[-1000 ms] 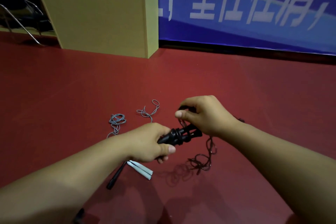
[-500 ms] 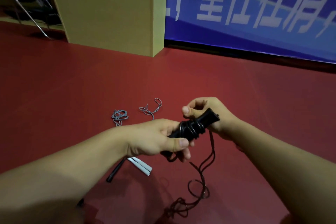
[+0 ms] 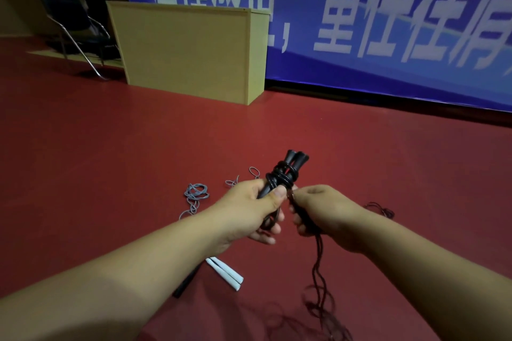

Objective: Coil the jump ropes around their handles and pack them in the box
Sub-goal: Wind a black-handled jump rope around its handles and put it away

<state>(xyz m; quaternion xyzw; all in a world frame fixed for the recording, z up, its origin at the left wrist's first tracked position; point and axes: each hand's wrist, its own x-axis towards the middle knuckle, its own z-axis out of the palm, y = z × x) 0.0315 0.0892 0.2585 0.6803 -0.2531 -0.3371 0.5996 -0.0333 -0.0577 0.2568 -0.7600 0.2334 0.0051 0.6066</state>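
Note:
My left hand (image 3: 249, 210) grips a pair of black jump-rope handles (image 3: 288, 171), held side by side and pointing up and away from me. Several turns of dark rope are wound round them. Just right of the handles, my right hand (image 3: 324, 210) pinches the dark rope (image 3: 318, 266), which hangs from it to a loose tangle on the floor near me. A grey rope (image 3: 195, 194) lies coiled on the floor further off, with its white handles (image 3: 225, 273) below my left forearm. The tan box (image 3: 188, 50) stands at the back.
A black stick-like handle (image 3: 185, 284) lies on the red floor under my left forearm. A metal-framed chair (image 3: 74, 28) stands left of the box. A blue banner with white characters (image 3: 360, 14) covers the back wall.
The handles have swung from lying sideways to pointing up and away. My right hand has come round from above them to their right side, drawing the rope down.

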